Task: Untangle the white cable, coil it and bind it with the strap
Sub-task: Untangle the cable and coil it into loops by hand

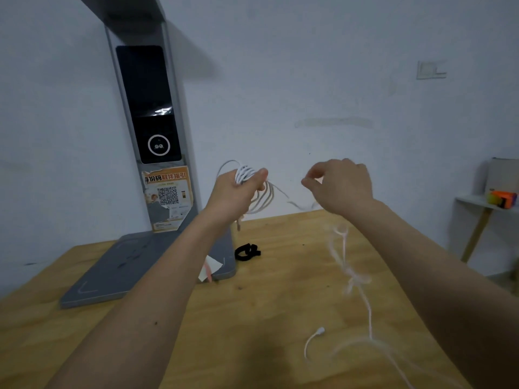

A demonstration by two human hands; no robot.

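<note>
White cable (362, 299): light, limp, kink-prone; partly coiled in left hand (236, 192), fingers curled round loops. Right hand (341, 186) pinching the running strand. Tail trailing across counter (252, 318); strap (247, 251) lying apart.

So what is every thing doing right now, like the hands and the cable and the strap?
Left hand: raised, gripping a bundle of coils.
Right hand: raised, fingers curled, pinching the cable strand.
Thin white cable: partly coiled, rest trailing blurred onto the table, knot midway, plug end lying loose.
Black strap: lying unused on the table.
Wooden table: holding strap and loose cable.
Grey kiosk screen: dark, ring lit.
</note>
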